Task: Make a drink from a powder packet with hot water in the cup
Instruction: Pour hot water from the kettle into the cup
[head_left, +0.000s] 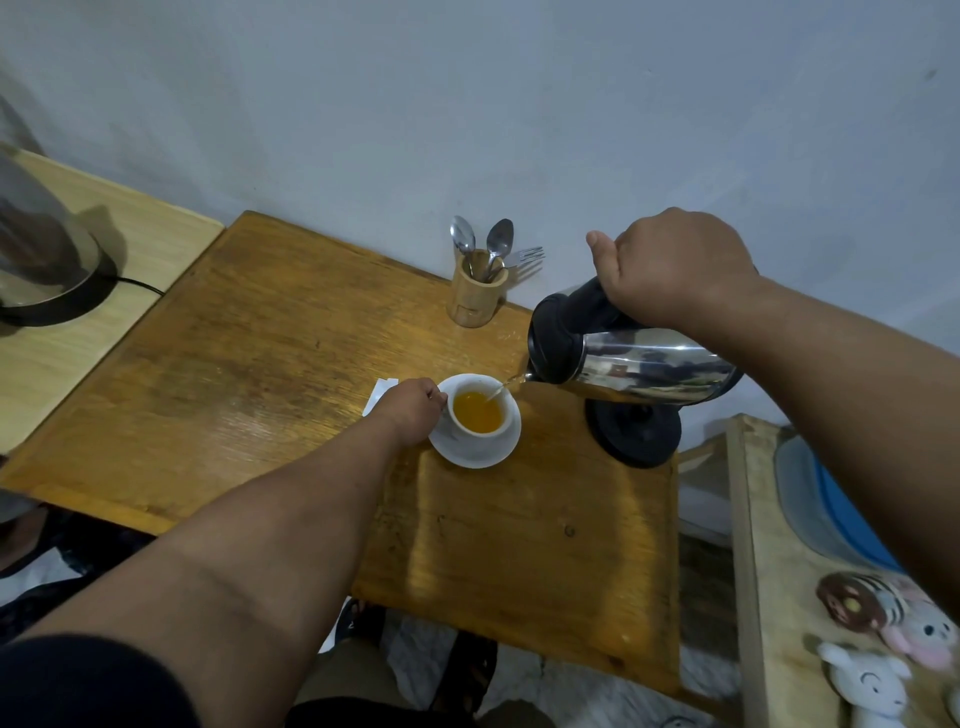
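Left hand (413, 410) steadying cup (480, 410), kettle (628, 358) pouring

Both forearms bare to hands: left hand (413, 413), right hand (675, 265). Black short sleeve (78, 686) at left upper arm. No rings, no watch visible.

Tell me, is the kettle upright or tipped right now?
Tipped. The right hand holds the kettle off its base, spout down, and a thin stream runs into the cup.

Wooden table (249, 364) carries saucer (467, 452), kettle base (636, 436), bamboo cutlery holder (475, 301), white packet (378, 395)
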